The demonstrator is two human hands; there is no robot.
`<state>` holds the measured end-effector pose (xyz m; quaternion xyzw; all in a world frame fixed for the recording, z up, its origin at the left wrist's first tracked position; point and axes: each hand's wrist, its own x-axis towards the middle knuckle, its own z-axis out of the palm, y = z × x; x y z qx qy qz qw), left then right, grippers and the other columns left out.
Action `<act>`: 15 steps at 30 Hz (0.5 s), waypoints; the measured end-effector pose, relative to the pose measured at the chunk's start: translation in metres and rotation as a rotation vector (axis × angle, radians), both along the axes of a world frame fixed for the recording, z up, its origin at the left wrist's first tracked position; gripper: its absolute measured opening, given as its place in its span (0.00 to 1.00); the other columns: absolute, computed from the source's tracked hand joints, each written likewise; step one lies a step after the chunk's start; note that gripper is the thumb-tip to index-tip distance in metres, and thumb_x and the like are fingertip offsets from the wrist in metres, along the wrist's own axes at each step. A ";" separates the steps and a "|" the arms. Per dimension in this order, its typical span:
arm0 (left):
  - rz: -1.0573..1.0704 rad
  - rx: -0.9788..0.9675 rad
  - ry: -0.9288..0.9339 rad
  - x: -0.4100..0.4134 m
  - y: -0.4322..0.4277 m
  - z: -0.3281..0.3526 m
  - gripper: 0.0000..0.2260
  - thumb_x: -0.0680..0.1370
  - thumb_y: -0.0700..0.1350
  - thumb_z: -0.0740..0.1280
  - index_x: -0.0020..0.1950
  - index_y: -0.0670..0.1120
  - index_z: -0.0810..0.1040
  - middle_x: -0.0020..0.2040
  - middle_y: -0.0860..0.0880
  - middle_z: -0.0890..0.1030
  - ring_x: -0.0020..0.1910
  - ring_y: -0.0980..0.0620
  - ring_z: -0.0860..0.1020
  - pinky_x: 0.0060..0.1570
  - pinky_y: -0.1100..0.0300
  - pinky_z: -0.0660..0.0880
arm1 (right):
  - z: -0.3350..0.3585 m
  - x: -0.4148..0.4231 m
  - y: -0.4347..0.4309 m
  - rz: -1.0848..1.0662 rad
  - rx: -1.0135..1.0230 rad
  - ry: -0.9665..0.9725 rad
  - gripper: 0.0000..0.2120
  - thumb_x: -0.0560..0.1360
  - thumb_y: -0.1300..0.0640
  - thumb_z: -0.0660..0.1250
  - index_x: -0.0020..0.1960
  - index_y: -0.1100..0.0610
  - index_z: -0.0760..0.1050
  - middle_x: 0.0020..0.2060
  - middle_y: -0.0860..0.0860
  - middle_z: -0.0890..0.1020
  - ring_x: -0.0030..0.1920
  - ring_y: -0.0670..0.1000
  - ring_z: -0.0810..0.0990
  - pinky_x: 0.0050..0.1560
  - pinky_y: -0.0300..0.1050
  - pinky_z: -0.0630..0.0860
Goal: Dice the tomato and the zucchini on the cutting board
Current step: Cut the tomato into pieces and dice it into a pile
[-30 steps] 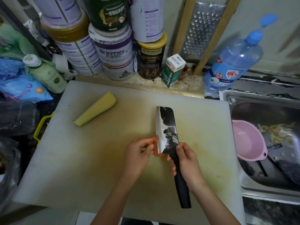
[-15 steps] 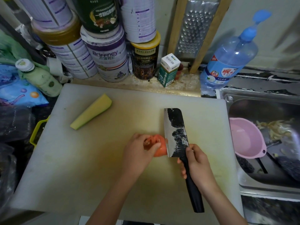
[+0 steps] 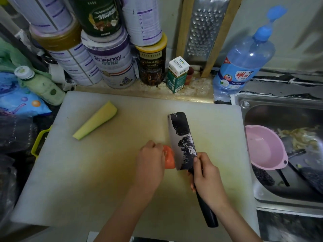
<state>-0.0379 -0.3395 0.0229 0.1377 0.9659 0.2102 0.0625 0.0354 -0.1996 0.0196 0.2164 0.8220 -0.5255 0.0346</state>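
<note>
Tomato (image 3: pixel 169 157) now nearer cleaver (image 3: pixel 181 141), both under closed grips; pink bowl (image 3: pixel 265 149) empty in sink (image 3: pixel 279 194).

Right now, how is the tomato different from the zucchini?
The tomato is red; the zucchini is pale yellow-green. The tomato is held by the left hand against the cleaver; the zucchini lies untouched. The tomato looks stubby; the zucchini is a long wedge. Both sit on the cutting board.

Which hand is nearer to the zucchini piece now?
Left. The left hand holds the tomato, below and right of the zucchini. The right hand grips the knife handle, farther right still.
</note>
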 end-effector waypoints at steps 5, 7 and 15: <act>-0.019 0.103 0.222 0.008 -0.001 -0.021 0.06 0.65 0.32 0.75 0.37 0.40 0.80 0.33 0.45 0.76 0.26 0.44 0.75 0.27 0.57 0.72 | -0.003 -0.001 0.000 0.019 0.114 0.064 0.09 0.82 0.59 0.53 0.42 0.55 0.64 0.26 0.61 0.73 0.22 0.55 0.72 0.24 0.51 0.70; -0.012 0.228 0.261 0.010 -0.004 -0.022 0.02 0.70 0.36 0.71 0.40 0.41 0.82 0.36 0.47 0.79 0.30 0.50 0.77 0.34 0.61 0.70 | -0.005 -0.001 0.003 0.017 0.150 0.072 0.10 0.82 0.59 0.53 0.42 0.53 0.63 0.25 0.60 0.73 0.24 0.60 0.72 0.26 0.56 0.70; 0.707 1.074 -0.396 0.012 0.002 -0.002 0.07 0.74 0.31 0.70 0.43 0.42 0.83 0.34 0.50 0.83 0.34 0.52 0.83 0.39 0.62 0.81 | -0.002 -0.004 0.015 0.049 0.111 0.027 0.09 0.82 0.60 0.54 0.42 0.57 0.64 0.25 0.57 0.72 0.23 0.57 0.73 0.24 0.51 0.72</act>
